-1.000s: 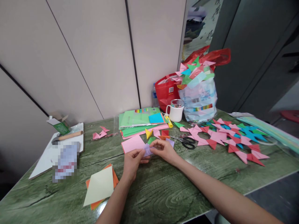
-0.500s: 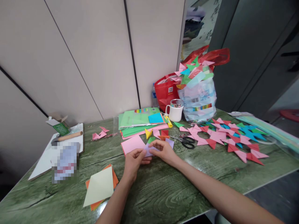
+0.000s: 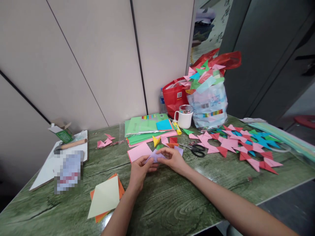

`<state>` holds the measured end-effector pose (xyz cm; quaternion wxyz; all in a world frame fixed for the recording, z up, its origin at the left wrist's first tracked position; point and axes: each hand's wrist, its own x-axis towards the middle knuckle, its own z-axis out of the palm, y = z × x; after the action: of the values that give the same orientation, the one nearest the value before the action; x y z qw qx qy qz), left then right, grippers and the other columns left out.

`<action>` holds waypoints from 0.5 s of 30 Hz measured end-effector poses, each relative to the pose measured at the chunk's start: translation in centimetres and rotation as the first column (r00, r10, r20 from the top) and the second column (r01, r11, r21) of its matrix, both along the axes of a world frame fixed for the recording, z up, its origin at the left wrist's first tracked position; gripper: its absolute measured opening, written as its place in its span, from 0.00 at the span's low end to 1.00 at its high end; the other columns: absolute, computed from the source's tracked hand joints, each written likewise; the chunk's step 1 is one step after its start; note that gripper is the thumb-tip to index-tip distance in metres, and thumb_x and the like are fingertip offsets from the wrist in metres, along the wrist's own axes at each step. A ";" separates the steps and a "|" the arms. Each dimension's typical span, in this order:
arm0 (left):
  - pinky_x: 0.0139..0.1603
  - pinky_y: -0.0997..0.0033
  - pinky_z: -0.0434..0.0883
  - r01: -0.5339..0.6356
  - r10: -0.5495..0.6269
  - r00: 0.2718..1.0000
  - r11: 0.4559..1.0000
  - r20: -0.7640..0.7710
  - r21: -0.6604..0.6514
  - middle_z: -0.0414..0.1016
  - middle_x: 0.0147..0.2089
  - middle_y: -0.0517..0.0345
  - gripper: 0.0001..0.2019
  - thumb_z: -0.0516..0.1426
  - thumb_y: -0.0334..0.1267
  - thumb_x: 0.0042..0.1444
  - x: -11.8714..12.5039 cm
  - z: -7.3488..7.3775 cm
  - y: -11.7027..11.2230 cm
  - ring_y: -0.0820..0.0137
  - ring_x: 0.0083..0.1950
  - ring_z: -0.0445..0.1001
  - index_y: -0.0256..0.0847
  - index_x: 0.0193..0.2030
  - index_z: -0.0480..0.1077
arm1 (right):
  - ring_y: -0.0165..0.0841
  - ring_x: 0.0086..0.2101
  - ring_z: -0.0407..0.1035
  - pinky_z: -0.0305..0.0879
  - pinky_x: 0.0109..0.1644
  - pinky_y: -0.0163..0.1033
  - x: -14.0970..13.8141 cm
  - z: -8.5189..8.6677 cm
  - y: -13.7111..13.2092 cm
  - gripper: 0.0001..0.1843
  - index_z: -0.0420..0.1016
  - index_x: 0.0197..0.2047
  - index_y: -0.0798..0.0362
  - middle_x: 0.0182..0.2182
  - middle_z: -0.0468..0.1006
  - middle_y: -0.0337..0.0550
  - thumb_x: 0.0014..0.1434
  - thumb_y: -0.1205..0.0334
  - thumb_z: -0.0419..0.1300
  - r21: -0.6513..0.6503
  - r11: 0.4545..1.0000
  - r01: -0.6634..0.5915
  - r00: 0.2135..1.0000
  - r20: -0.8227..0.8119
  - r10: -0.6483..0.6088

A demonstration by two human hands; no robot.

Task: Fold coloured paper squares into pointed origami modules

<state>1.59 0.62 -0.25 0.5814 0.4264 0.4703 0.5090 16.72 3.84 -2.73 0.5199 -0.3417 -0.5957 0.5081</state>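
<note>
Between my two hands, a little above the table, is a piece of folded purple paper (image 3: pixel 155 156). My left hand (image 3: pixel 140 166) pinches its left side, and my right hand (image 3: pixel 174 159) grips its right side between thumb and fingers. Pink square paper (image 3: pixel 139 152) lies just behind my left hand. Beyond my fingers sit small folded pieces: a yellow one (image 3: pixel 156 141), a red one (image 3: pixel 173 140) and another purple one (image 3: pixel 178 150). Scissors (image 3: pixel 197 150) with black handles rest to the right of them.
Cream paper (image 3: pixel 104 196) over orange sheets lies at the front left. Behind are green paper packs (image 3: pixel 137 126), a white mug (image 3: pixel 185 118) and a bag of folded pieces (image 3: pixel 209 105). Pink and red folded paper (image 3: pixel 228 142) spreads to the right. A hammer (image 3: pixel 73 144) lies left.
The purple paper has opened out sideways between my fingers, showing a pointed, winged outline. My left hand has shifted slightly to the left; the things on the table stay put.
</note>
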 end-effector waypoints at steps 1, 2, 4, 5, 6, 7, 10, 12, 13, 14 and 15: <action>0.29 0.72 0.74 0.012 -0.012 1.000 1.000 -0.009 0.004 0.79 0.30 0.52 0.14 0.64 0.39 0.40 0.0 0.0 0.0 0.67 0.29 0.77 0.32 0.34 0.74 | 0.32 0.34 0.70 0.65 0.39 0.38 0.0 0.0 0.0 0.15 0.72 0.34 0.54 0.31 0.75 0.40 0.41 0.58 0.66 -0.001 1.000 -0.010 1.000 0.002 0.010; 0.29 0.72 0.74 0.019 -0.019 1.000 1.000 -0.015 0.009 0.78 0.29 0.53 0.14 0.64 0.39 0.41 0.0 0.0 0.0 0.67 0.29 0.76 0.32 0.33 0.74 | 0.32 0.33 0.70 0.65 0.38 0.37 -0.1 0.0 -0.1 0.16 0.71 0.34 0.54 0.31 0.75 0.40 0.41 0.58 0.67 -0.005 1.000 -0.019 1.000 0.000 0.019; 0.29 0.72 0.74 0.016 -0.016 1.000 1.000 -0.012 0.017 0.78 0.27 0.54 0.12 0.63 0.39 0.41 0.0 -0.1 0.0 0.69 0.27 0.76 0.32 0.31 0.75 | 0.30 0.32 0.69 0.66 0.36 0.36 0.0 0.0 -0.1 0.16 0.70 0.32 0.54 0.30 0.73 0.39 0.41 0.57 0.67 0.001 1.000 -0.019 1.000 -0.006 0.019; 0.29 0.72 0.74 0.010 -0.010 1.000 1.000 0.001 0.019 0.77 0.26 0.55 0.12 0.63 0.39 0.41 0.0 -0.1 -0.1 0.69 0.27 0.75 0.32 0.30 0.75 | 0.30 0.32 0.69 0.66 0.36 0.35 0.1 0.1 -0.1 0.15 0.70 0.31 0.54 0.30 0.73 0.39 0.41 0.57 0.67 0.019 1.000 -0.002 1.000 -0.001 0.002; 0.31 0.72 0.74 0.009 -0.009 1.000 1.000 0.019 0.019 0.77 0.26 0.55 0.11 0.64 0.39 0.40 0.0 -0.1 -0.1 0.69 0.27 0.75 0.33 0.29 0.74 | 0.31 0.34 0.69 0.66 0.36 0.35 0.1 0.1 -0.1 0.14 0.70 0.30 0.54 0.31 0.72 0.40 0.42 0.57 0.66 0.048 0.998 0.027 1.000 0.015 -0.027; 0.32 0.71 0.74 0.013 -0.014 0.999 1.000 0.042 0.018 0.77 0.27 0.55 0.11 0.64 0.39 0.40 0.0 0.0 -0.1 0.69 0.28 0.76 0.33 0.29 0.74 | 0.32 0.35 0.68 0.66 0.35 0.35 0.3 0.1 0.0 0.13 0.71 0.29 0.54 0.33 0.72 0.42 0.43 0.57 0.66 0.085 0.994 0.065 0.997 0.039 -0.069; 0.37 0.67 0.74 0.053 -0.054 0.994 0.998 0.098 0.017 0.77 0.32 0.54 0.12 0.64 0.39 0.39 0.2 0.1 -0.2 0.66 0.32 0.76 0.34 0.31 0.74 | 0.35 0.39 0.67 0.66 0.33 0.35 0.6 0.2 0.0 0.09 0.74 0.27 0.53 0.36 0.70 0.45 0.45 0.57 0.65 0.217 0.957 0.190 0.966 0.130 -0.222; 0.39 0.65 0.73 0.074 -0.077 0.991 0.997 0.111 0.028 0.77 0.33 0.53 0.12 0.64 0.38 0.40 0.3 0.1 -0.2 0.66 0.34 0.76 0.34 0.32 0.74 | 0.35 0.37 0.67 0.67 0.34 0.36 0.6 0.2 -0.2 0.07 0.76 0.28 0.52 0.34 0.69 0.45 0.48 0.57 0.63 0.318 0.919 0.233 0.939 0.172 -0.297; 0.40 0.64 0.72 0.081 -0.084 0.990 0.996 0.114 0.038 0.77 0.34 0.53 0.12 0.64 0.38 0.40 0.4 0.0 -0.2 0.66 0.34 0.76 0.34 0.33 0.74 | 0.34 0.36 0.67 0.67 0.35 0.38 0.6 0.2 -0.3 0.07 0.77 0.30 0.52 0.33 0.70 0.44 0.50 0.58 0.62 0.365 0.902 0.232 0.930 0.189 -0.316; 0.41 0.63 0.72 0.083 -0.089 0.989 0.995 0.117 0.052 0.77 0.34 0.53 0.12 0.64 0.37 0.40 0.4 0.0 -0.2 0.66 0.35 0.75 0.34 0.33 0.74 | 0.34 0.35 0.67 0.67 0.37 0.38 0.5 0.2 -0.4 0.07 0.77 0.32 0.51 0.32 0.70 0.44 0.52 0.58 0.60 0.404 0.887 0.221 0.924 0.203 -0.323; 0.41 0.64 0.71 0.081 -0.089 0.989 0.994 0.115 0.071 0.77 0.34 0.53 0.12 0.64 0.37 0.40 0.4 -0.1 -0.2 0.67 0.35 0.75 0.35 0.33 0.74 | 0.34 0.35 0.68 0.68 0.38 0.39 0.4 0.2 -0.6 0.08 0.77 0.34 0.51 0.31 0.71 0.44 0.54 0.59 0.59 0.437 0.876 0.206 0.922 0.214 -0.323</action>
<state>2.02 0.42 -0.35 0.6150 0.4341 0.3995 0.5232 17.08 3.27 -2.52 0.5548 -0.3736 -0.7026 0.2429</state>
